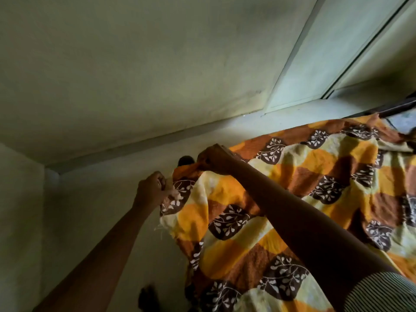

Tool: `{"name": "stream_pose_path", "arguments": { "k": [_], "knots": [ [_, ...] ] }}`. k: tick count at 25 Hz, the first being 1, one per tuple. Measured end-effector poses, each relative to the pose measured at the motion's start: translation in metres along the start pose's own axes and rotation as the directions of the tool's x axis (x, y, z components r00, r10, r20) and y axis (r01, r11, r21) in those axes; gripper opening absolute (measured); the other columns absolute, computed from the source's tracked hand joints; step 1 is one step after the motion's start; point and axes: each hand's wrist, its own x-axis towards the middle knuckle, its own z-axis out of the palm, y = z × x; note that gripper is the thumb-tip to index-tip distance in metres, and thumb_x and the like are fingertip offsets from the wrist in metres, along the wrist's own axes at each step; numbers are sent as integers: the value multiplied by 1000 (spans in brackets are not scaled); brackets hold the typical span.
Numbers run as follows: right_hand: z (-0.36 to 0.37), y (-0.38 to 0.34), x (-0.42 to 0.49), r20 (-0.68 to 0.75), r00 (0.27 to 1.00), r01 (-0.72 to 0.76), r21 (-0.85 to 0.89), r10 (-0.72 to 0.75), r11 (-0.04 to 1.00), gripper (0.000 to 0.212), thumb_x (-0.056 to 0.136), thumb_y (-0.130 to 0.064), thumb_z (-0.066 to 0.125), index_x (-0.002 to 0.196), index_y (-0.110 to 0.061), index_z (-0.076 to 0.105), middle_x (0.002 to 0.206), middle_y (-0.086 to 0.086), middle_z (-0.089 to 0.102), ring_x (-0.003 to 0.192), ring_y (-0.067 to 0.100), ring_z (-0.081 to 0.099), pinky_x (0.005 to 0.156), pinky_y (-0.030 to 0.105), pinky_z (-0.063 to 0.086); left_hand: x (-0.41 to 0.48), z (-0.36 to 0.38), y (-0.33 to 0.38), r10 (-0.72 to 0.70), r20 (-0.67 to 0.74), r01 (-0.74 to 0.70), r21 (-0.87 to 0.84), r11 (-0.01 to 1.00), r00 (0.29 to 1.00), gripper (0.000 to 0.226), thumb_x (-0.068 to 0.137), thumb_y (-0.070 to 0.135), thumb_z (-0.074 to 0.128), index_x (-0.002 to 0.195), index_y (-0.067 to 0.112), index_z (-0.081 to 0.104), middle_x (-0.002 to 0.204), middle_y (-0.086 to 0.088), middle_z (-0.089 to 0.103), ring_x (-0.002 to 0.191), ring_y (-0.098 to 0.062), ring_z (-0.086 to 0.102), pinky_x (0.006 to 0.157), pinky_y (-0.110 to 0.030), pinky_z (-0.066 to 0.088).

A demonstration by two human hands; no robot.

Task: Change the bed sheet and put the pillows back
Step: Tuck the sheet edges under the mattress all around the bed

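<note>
The sheet (281,199) is held up by its edge, spreading away toward 4 o'clock. The edge is pinched by the left hand (153,188); the hem is gripped by the right hand (213,161), at its 2 o'clock. Soft, light, floppy cloth is expected: corners and hem are best taken

bed sheet (326,158) cut off right and below, dark shape (147,298) at bottom edge — blurred, unidentifiable
</note>
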Motion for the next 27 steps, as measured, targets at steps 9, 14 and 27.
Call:
{"name": "stream_pose_path", "arguments": {
  "k": [9, 14, 27],
  "knots": [
    [-1, -73, 43, -32, 997, -70, 30, 71, 997, 27, 91, -23, 57, 111, -8, 68, 114, 10, 65, 105, 23, 59, 81, 26, 44, 24, -46, -75, -170, -76, 164, -83, 983, 983, 26, 95, 8, 44, 102, -9, 62, 106, -27, 61, 99, -38, 58, 79, -36, 42],
    [19, -96, 49, -11, 980, -197, 151, 201, 969, 35, 86, -14, 61, 122, -11, 61, 125, 11, 58, 113, 24, 56, 88, 27, 43, 24, -61, -97, -212, 84, 223, -159, 962, 974, 33, 96, 16, 44, 125, 4, 52, 130, -14, 55, 119, -29, 51, 89, -28, 38],
    [45, -105, -6, -86, 717, -400, 762, 692, 510, 24, 91, -5, 55, 113, -12, 63, 96, 10, 64, 70, 9, 60, 58, 17, 46, 55, -120, -63, 109, 288, -18, -304, 953, 951, 35, 94, 33, 50, 123, 15, 55, 127, -7, 57, 115, -23, 53, 82, -24, 38]
  ]
}}
